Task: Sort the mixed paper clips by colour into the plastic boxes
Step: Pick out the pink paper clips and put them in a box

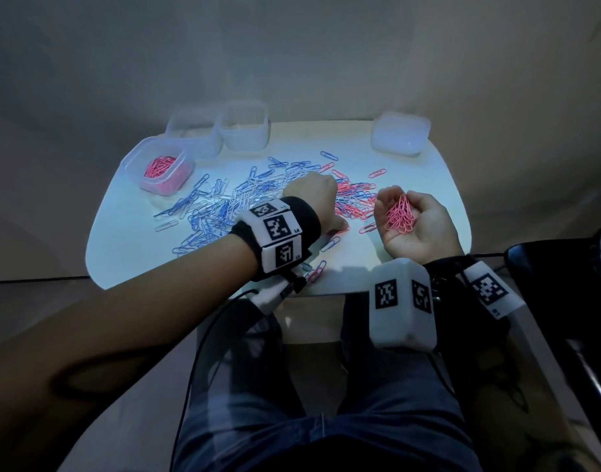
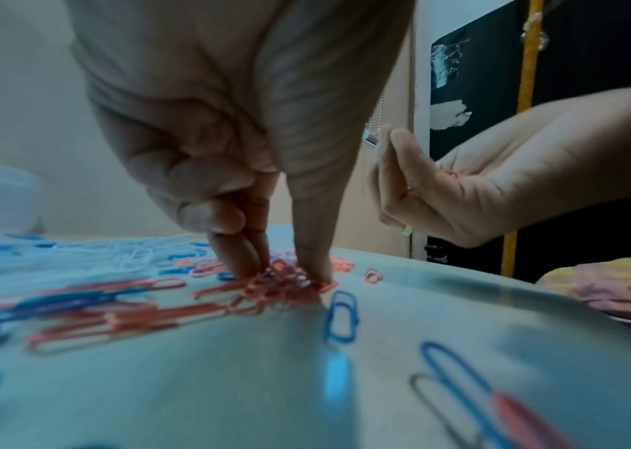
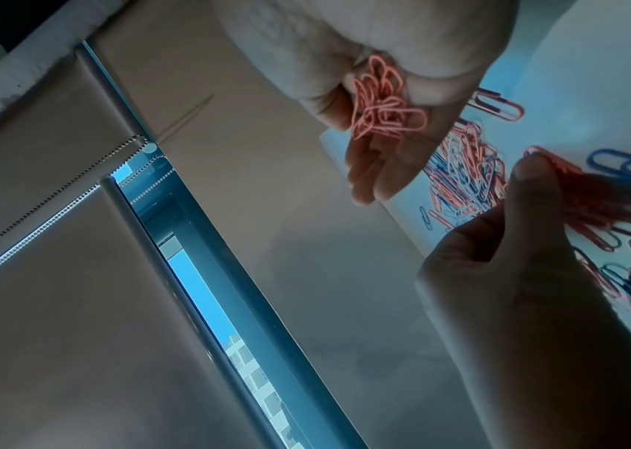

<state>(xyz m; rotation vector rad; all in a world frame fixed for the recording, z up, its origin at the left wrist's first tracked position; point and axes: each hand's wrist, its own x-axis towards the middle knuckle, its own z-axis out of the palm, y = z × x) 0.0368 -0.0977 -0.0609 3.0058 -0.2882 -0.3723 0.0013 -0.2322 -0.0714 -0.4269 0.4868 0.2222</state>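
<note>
Blue, white and pink paper clips (image 1: 244, 199) lie mixed across the small white table (image 1: 411, 165). My left hand (image 1: 321, 199) reaches down into the pink part of the pile. In the left wrist view its thumb and fingers (image 2: 236, 255) pinch a clump of pink clips (image 2: 283, 285) against the tabletop. To the right, my right hand (image 1: 403, 202) is held palm up and cupped around a bunch of pink clips (image 1: 399, 216), also seen in the right wrist view (image 3: 383, 103). A clear box (image 1: 135, 165) at the back left holds pink clips.
Two empty clear boxes (image 1: 193, 134) (image 1: 244, 126) stand behind the pile, and another whitish box (image 1: 399, 132) stands at the back right corner. A few stray clips (image 1: 318, 270) lie near the table's front edge. My knees are below that edge.
</note>
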